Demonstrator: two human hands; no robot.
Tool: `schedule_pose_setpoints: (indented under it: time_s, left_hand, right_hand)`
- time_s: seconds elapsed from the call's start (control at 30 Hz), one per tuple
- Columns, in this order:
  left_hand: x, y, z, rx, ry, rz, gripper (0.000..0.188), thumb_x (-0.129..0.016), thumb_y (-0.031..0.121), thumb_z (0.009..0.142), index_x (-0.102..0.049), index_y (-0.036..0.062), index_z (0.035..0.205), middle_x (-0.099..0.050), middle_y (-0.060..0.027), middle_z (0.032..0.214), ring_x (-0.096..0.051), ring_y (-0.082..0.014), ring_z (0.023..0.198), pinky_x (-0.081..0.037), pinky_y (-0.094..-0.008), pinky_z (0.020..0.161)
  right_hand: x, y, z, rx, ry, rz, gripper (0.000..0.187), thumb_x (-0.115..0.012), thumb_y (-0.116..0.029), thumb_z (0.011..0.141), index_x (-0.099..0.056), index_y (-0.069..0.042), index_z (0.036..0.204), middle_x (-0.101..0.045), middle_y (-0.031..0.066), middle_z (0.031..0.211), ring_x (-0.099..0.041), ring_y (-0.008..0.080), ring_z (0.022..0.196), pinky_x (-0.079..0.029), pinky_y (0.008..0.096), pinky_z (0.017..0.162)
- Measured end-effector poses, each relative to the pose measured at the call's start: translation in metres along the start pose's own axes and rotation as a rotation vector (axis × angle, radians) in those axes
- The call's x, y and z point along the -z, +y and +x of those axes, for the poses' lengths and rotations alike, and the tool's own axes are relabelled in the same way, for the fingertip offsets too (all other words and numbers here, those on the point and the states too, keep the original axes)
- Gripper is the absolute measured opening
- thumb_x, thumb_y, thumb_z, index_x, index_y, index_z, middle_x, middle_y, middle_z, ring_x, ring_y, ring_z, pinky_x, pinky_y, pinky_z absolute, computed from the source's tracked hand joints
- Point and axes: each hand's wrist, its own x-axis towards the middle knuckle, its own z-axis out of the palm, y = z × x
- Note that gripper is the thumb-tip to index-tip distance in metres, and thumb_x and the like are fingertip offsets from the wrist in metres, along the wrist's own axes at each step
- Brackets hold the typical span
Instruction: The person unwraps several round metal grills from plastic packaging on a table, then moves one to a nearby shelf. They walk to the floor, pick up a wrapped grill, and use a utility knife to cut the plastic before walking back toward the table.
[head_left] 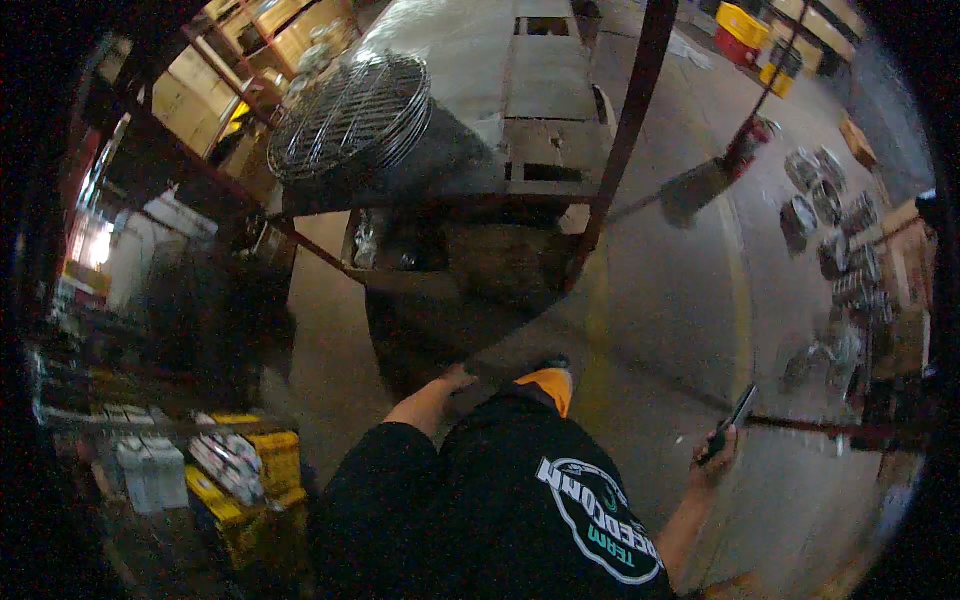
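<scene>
My right hand (pixel 714 452) is out to the right at about waist height, closed around a slim dark tool (pixel 742 406). Its narrow end points up and away from me and catches some light; its exact kind does not show. Beside my body, on the left, hangs my left hand (pixel 457 378), small and dim, with its fingers too blurred to make out. Ahead, a stack of round wire grates (pixel 352 118) lies on the left part of a metal-topped table (pixel 450 50), apart from both hands.
The table's upright post (pixel 640 100) and lower shelf (pixel 480 255) stand in front. Yellow bins (pixel 275 455) and a pale grey box (pixel 150 475) are at lower left. Along the right lie several shiny round metal parts (pixel 825 195). A red-and-yellow container (pixel 740 30) stands far right.
</scene>
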Motion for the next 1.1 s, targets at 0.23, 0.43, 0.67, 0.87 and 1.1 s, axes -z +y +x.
schedule_pose_setpoints:
  time_s: [0.23, 0.43, 0.67, 0.87, 1.1]
  left_hand:
    - [-0.079, 0.046, 0.022, 0.328, -0.170, -0.039, 0.069, -0.071, 0.046, 0.072, -0.051, 0.0076, 0.127, -0.058, -0.0157, 0.119, -0.056, -0.0283, 0.109, -0.045, -0.0403, 0.091]
    - [-0.046, 0.271, 0.140, 0.160, -0.099, 0.034, 0.069, -0.070, 0.045, 0.073, -0.049, 0.0091, 0.129, -0.058, -0.0155, 0.120, -0.056, -0.0282, 0.110, -0.044, -0.0401, 0.091]
    - [-0.018, 0.532, 0.194, -0.324, 0.014, -0.024, 0.052, -0.065, 0.035, 0.082, -0.053, 0.0028, 0.121, -0.062, -0.0161, 0.109, -0.059, -0.0256, 0.101, -0.046, -0.0374, 0.085]
    - [-0.067, 0.644, 0.194, -0.240, -0.055, 0.067, 0.043, -0.067, 0.032, 0.081, -0.059, 0.0001, 0.110, -0.065, -0.0095, 0.083, -0.059, -0.0193, 0.067, -0.046, -0.0353, 0.061]
    - [-0.142, 0.681, 0.207, 0.007, -0.073, -0.097, 0.054, -0.070, 0.039, 0.076, -0.060, -0.0017, 0.110, -0.066, -0.0132, 0.089, -0.063, -0.0219, 0.070, -0.049, -0.0355, 0.066]
  right_hand:
    - [-0.062, -0.039, 0.169, -0.167, -0.346, 0.072, 0.022, -0.050, -0.031, 0.093, -0.052, -0.009, 0.098, -0.055, 0.0011, 0.075, -0.048, 0.0102, 0.054, -0.039, 0.0228, 0.047]
    - [-0.067, -0.062, 0.245, -0.179, -0.361, -0.056, 0.030, -0.049, -0.030, 0.094, -0.053, -0.003, 0.106, -0.058, 0.0065, 0.083, -0.054, 0.0155, 0.064, -0.046, 0.0270, 0.058]
    - [-0.035, -0.125, 0.362, -0.274, -0.247, -0.020, 0.023, -0.054, -0.025, 0.092, -0.054, -0.003, 0.098, -0.057, 0.0053, 0.078, -0.052, 0.0137, 0.061, -0.043, 0.0284, 0.051]
    - [0.007, -0.180, 0.491, -0.327, -0.221, 0.078, 0.024, -0.054, -0.026, 0.093, -0.049, -0.005, 0.102, -0.057, 0.0050, 0.078, -0.047, 0.0117, 0.054, -0.038, 0.0252, 0.047]
    - [0.020, -0.270, 0.654, -0.231, -0.185, -0.054, 0.024, -0.056, -0.030, 0.092, -0.049, -0.009, 0.103, -0.053, 0.0027, 0.074, -0.044, 0.0088, 0.052, -0.035, 0.0226, 0.043]
